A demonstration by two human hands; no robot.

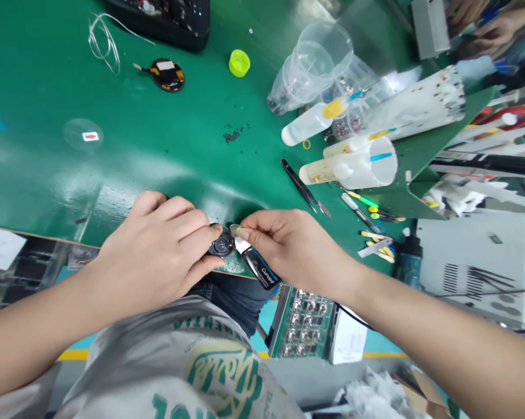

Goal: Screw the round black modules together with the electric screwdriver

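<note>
Close to the table's front edge, my left hand [170, 247] is closed on a small round black device [222, 245] that looks like a watch body. Its thumb and fingers grip the rim from the left. My right hand [284, 235] pinches a thin metal pry tool [262, 269] by its blade. The black handle, marked "Curved", hangs down below the fingers. The blade tip is at the device's right edge; whether it is inside a seam I cannot tell. Further back lies a round black part with a flex tail [168, 75].
Black tweezers [298, 185] lie right of centre. Tiny black screws [231, 136] sit in a loose pile. Clear plastic cups [321, 49] and syringes [306, 124] stand at the back right. A lime-green cap [239, 63] and a clear disc [82, 135] are also there.
</note>
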